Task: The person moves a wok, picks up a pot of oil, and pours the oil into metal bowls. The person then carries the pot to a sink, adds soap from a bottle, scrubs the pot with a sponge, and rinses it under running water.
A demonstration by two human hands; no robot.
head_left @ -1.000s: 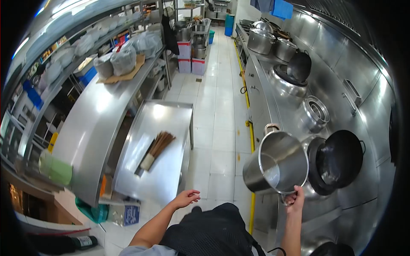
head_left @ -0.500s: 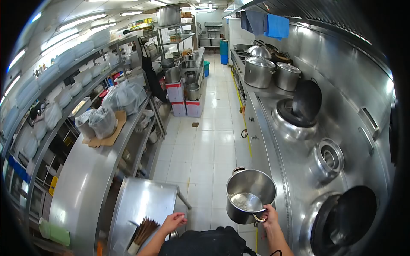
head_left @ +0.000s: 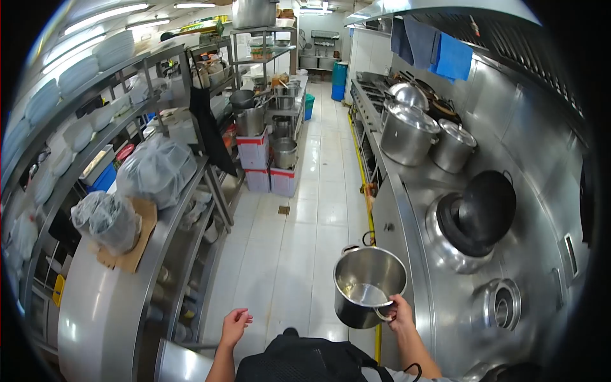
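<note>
A deep stainless steel pot [head_left: 353, 311] hangs over the aisle beside the right-hand counter, with a little clear liquid at its bottom. My right hand [head_left: 400, 312] grips its near loop handle; the far handle is free. The pot tilts slightly, its mouth facing up toward me. My left hand [head_left: 236, 326] is held out over the floor to the left, empty, with its fingers loosely apart.
On the right counter [head_left: 417, 267] are a black wok [head_left: 489, 207], burner rings and lidded stockpots [head_left: 409, 134]. A steel worktable [head_left: 105, 305] with bagged containers [head_left: 114, 226] lines the left. Stacked boxes [head_left: 258, 181] stand ahead beside the tiled aisle [head_left: 286, 248].
I have moved forward along the aisle; the counters have slid closer. The low steel table has mostly left view. My left hand has moved left, and the pot stays in my right hand.
</note>
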